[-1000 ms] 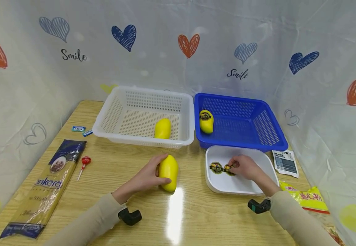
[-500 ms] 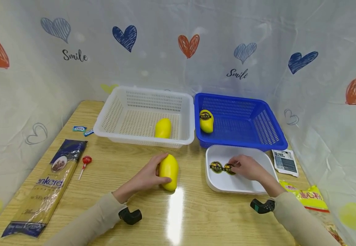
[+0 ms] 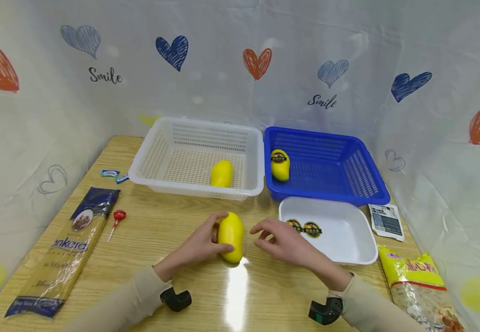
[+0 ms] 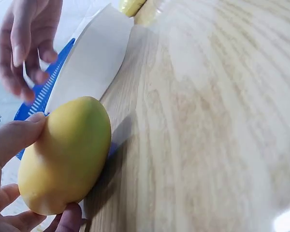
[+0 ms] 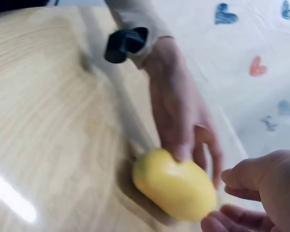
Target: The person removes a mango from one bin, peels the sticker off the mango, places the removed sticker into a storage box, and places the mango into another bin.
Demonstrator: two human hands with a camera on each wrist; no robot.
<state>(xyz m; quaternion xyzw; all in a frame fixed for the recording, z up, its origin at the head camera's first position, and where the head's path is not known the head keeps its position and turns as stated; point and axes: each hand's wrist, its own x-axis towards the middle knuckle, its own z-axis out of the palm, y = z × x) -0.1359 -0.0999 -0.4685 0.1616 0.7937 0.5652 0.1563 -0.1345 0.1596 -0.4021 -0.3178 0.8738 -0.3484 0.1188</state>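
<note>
My left hand (image 3: 201, 242) grips a plain yellow mango (image 3: 230, 237) between thumb and fingers, low at the table. In the left wrist view the mango (image 4: 67, 154) shows a smooth, unmarked side. My right hand (image 3: 287, 242) hovers just right of the mango, its fingers loosely bent and apart from it; I see nothing held in them. Two round black-and-gold stickers, one partly covered by the hand, lie in the white tray (image 3: 347, 235); the uncovered sticker (image 3: 312, 229) is the right one. In the right wrist view the fingers (image 5: 241, 179) come near the mango's end.
A white basket (image 3: 148, 161) at the back holds one plain mango (image 3: 222, 174). Beside it, a blue basket (image 3: 327, 184) holds a mango bearing a sticker (image 3: 279, 157). Pasta pack (image 3: 71, 244), lollipop (image 3: 119, 215) and small wrapped candies lie left; a yellow food bag (image 3: 418, 281) lies right.
My right hand has left the tray and moved left to beside the mango, exposing the right sticker. The left hand still grips the mango, with the view shifted slightly.
</note>
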